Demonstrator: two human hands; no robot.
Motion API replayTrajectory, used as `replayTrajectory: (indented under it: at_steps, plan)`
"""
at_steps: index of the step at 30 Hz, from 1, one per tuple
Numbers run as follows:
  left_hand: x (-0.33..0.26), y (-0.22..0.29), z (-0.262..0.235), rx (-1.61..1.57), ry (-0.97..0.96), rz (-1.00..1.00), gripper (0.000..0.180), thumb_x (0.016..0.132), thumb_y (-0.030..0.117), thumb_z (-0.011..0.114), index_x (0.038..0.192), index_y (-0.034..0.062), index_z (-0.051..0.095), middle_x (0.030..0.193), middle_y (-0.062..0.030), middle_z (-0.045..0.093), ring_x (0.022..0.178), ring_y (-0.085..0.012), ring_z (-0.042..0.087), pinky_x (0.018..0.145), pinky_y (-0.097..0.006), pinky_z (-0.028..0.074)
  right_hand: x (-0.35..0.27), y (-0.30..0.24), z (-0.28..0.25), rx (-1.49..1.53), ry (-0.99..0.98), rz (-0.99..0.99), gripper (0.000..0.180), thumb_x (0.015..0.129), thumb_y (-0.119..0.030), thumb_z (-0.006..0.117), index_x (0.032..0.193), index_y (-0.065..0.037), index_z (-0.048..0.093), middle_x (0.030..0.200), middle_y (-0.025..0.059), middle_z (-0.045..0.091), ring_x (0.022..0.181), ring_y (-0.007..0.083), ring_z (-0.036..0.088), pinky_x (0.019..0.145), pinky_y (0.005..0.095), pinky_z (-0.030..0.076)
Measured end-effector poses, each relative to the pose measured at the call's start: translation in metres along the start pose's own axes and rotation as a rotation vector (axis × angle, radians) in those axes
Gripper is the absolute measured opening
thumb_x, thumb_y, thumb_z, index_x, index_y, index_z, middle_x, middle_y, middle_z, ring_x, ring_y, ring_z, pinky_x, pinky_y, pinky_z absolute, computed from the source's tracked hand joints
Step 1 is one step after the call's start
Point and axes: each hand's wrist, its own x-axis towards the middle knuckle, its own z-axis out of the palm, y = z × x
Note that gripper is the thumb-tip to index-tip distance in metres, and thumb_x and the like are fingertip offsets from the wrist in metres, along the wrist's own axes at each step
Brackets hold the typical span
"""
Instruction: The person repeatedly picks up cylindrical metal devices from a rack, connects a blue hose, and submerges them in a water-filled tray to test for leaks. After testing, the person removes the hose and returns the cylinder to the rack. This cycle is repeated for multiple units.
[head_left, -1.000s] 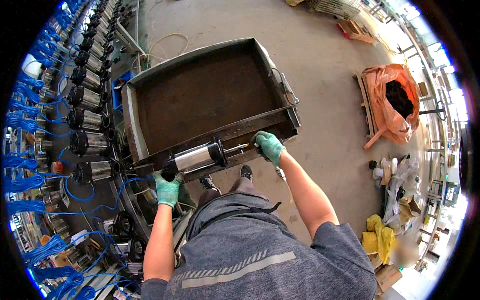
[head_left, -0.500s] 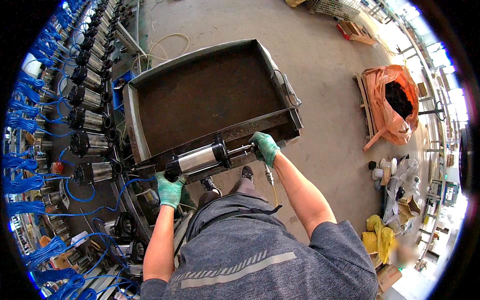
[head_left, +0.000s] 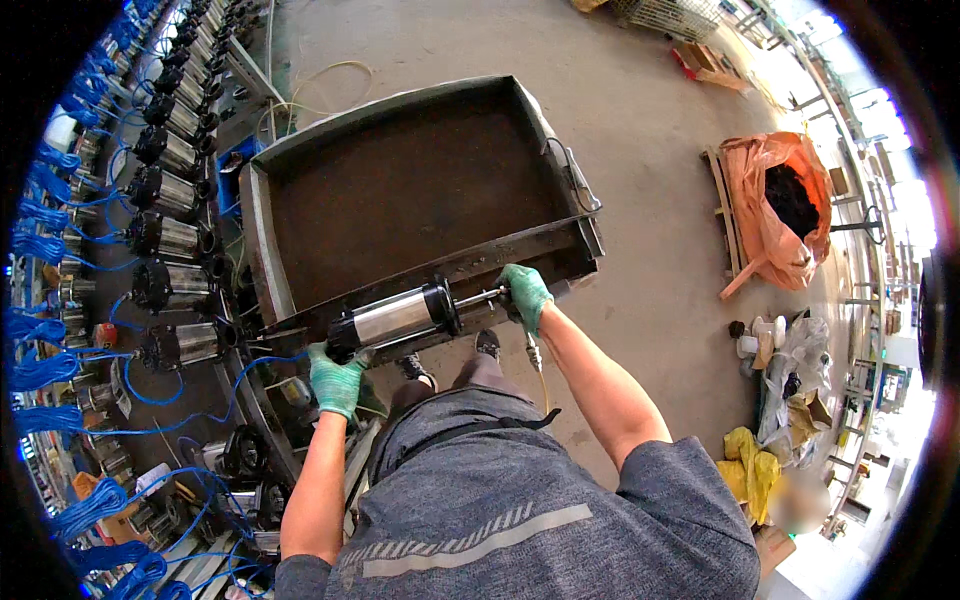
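I hold a cylindrical steel motor unit [head_left: 395, 317] with black end caps level in front of me, over the near rim of a big rusty metal tray cart [head_left: 400, 190]. My left hand [head_left: 337, 380], in a green glove, grips its left end from below. My right hand [head_left: 524, 293], also in a green glove, is closed around the thin shaft at its right end. A blue cable [head_left: 250, 375] trails from the unit's left end toward the rack.
A long rack [head_left: 165, 200] of several similar motor units with blue cables runs along my left. An orange bulk bag [head_left: 775, 210] on a pallet stands at the right, with buckets and yellow bags [head_left: 755, 470] behind it. Bare concrete floor [head_left: 660, 320] lies between.
The motor unit has risen slightly and shifted right over the tray's near rim. Both hands keep their grip.
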Motion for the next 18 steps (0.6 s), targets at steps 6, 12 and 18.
replayTrajectory:
  at_steps: [6, 12, 18]
  plan:
    - [-0.001, 0.002, -0.001, -0.080, -0.018, -0.015, 0.069, 0.073, 0.020, 0.094, 0.124, -0.0001, 0.053, 0.114, -0.0132, 0.069, 0.101, -0.0261, 0.065, 0.094, -0.038, 0.052, -0.002, -0.002, 0.002, -0.018, 0.026, 0.003, 0.025, 0.090, -0.024, 0.055, 0.068, -0.013, 0.059, 0.053, 0.0025, 0.047, 0.039, 0.0141, 0.037, 0.038, 0.0309, 0.026]
    - [0.001, -0.007, 0.002, -0.025, 0.020, 0.074, 0.074, 0.072, 0.025, 0.096, 0.126, 0.0011, 0.052, 0.120, -0.0133, 0.066, 0.106, -0.0240, 0.062, 0.098, -0.037, 0.050, -0.003, 0.000, -0.021, -0.045, -0.253, -0.058, 0.013, 0.096, -0.020, 0.049, 0.094, -0.013, 0.060, 0.067, 0.0020, 0.052, 0.048, 0.0127, 0.044, 0.042, 0.0288, 0.031]
    - [-0.001, 0.012, 0.003, -0.147, -0.031, 0.054, 0.073, 0.074, 0.022, 0.095, 0.126, 0.0012, 0.049, 0.117, -0.0108, 0.063, 0.105, -0.0234, 0.060, 0.099, -0.036, 0.049, 0.020, -0.019, -0.118, -0.547, 0.016, -0.348, 0.028, 0.099, -0.007, 0.055, 0.126, -0.006, 0.047, 0.093, 0.0111, 0.067, 0.077, 0.0271, 0.067, 0.067, 0.0415, 0.057]
